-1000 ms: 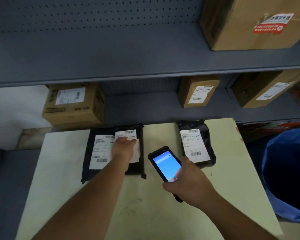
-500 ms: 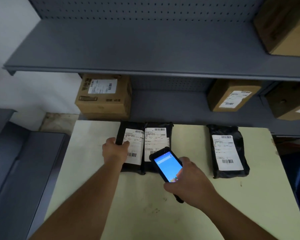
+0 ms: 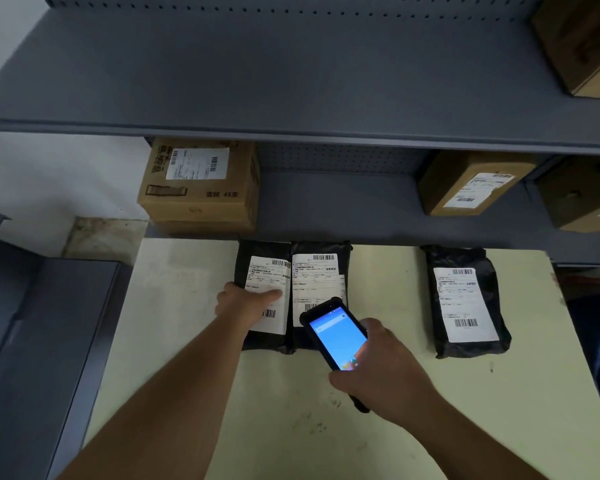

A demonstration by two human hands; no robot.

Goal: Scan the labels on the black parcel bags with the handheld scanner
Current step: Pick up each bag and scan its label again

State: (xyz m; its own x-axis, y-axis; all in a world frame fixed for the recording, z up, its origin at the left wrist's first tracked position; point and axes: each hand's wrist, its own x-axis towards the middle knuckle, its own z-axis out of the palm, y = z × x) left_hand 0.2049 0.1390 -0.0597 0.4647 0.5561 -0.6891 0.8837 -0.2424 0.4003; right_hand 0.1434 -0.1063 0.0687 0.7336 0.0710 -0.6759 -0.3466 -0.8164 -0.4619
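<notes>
While left hand (image 3: 246,303) lies spread on far-left parcel bag (image 3: 262,296) | right hand (image 3: 385,372) wraps scanner (image 3: 335,336) | bags on counter (image 3: 430,410): soft, light, slick; pin flat by label edge.

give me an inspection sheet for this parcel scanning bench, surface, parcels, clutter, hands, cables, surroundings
Surface: pale table, scuffed and marked.
Job's things: three black parcel bags, left bag touching middle bag, right bag apart; labels up.
Clutter: nothing seen.
Grippers: left hand rests on left bag's label; right hand holds scanner, screen lit, over middle bag.
Cables: nothing seen.
Surroundings: grey shelving with labelled cardboard boxes.
</notes>
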